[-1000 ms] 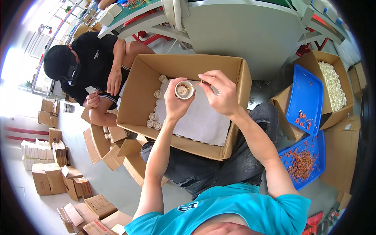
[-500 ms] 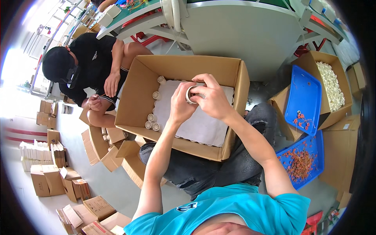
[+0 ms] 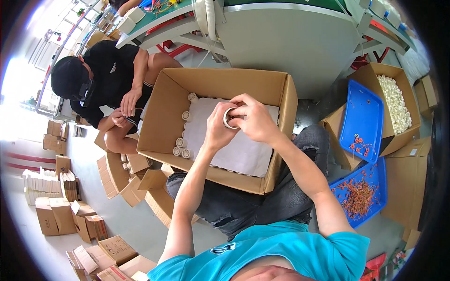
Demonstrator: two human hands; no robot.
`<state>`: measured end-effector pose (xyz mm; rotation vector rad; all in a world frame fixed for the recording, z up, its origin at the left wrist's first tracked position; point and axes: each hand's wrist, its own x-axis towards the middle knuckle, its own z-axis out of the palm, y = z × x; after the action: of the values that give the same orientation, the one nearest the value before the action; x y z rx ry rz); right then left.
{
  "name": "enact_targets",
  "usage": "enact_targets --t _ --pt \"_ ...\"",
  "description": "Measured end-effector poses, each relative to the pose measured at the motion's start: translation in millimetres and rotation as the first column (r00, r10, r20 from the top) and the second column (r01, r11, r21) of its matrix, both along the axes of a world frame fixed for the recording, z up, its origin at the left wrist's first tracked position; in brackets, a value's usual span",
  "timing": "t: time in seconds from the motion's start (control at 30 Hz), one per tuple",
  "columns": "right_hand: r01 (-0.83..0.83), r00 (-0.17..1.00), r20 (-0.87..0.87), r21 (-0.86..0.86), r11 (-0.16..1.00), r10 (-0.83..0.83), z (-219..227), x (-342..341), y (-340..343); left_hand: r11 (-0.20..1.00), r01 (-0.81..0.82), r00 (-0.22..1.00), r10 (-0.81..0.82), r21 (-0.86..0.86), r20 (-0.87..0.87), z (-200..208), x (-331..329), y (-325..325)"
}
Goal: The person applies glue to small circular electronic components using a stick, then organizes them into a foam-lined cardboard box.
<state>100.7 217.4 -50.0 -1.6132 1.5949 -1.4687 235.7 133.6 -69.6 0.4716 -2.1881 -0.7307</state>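
A short white cylindrical part (image 3: 227,122) with an open round end is held up over a large cardboard box (image 3: 218,181). My left hand (image 3: 218,126) wraps around its side, closed on it. My right hand (image 3: 255,119) pinches at its open end, with fingertips reaching inside the rim; what they hold in there is hidden. Below both hands a pale sheet (image 3: 201,140) lies in the box. Several white cylindrical parts (image 3: 186,115) sit along the box's left side, and more edges show around the sheet.
A person in black (image 3: 110,70) sits at the left, hands together. At the right are a blue tray (image 3: 361,112) with a few orange pieces, a lower blue tray (image 3: 382,187) heaped with orange wired parts, and a box of cream-coloured pieces (image 3: 393,103). A grey cabinet (image 3: 286,47) stands beyond.
My hands have turned the cylinder slightly, my right fingers shifting at its open end. The other person's hands have come together.
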Motion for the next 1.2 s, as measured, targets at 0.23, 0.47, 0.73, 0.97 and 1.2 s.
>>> enact_targets --t 0.23,0.47,0.73,0.97,1.2 --pt "-0.001 0.998 0.063 -0.022 1.0 0.002 -9.1 -0.8 -3.5 0.999 -0.018 1.0 0.018 -0.03 0.006 4.7 -2.7 1.2" --pt "0.058 0.996 -0.058 -0.133 0.989 -0.066 -13.8 9.7 -4.4 0.998 -0.067 0.993 0.069 -0.022 0.094 4.6 0.4 1.0" --pt "0.01 0.999 0.038 -0.136 0.991 -0.005 -27.1 11.2 -10.6 0.995 -0.095 0.987 0.095 -0.005 0.132 -0.3 6.2 0.2" --pt "0.064 0.99 0.135 -0.172 0.983 -0.041 -32.2 16.8 -11.5 0.976 -0.155 0.981 0.17 -0.153 0.09 3.6 3.7 1.6" --pt "0.019 1.0 0.021 -0.14 0.99 -0.016 -32.6 19.0 -7.2 0.994 -0.058 0.964 0.08 -0.091 0.255 6.7 14.8 -0.7"
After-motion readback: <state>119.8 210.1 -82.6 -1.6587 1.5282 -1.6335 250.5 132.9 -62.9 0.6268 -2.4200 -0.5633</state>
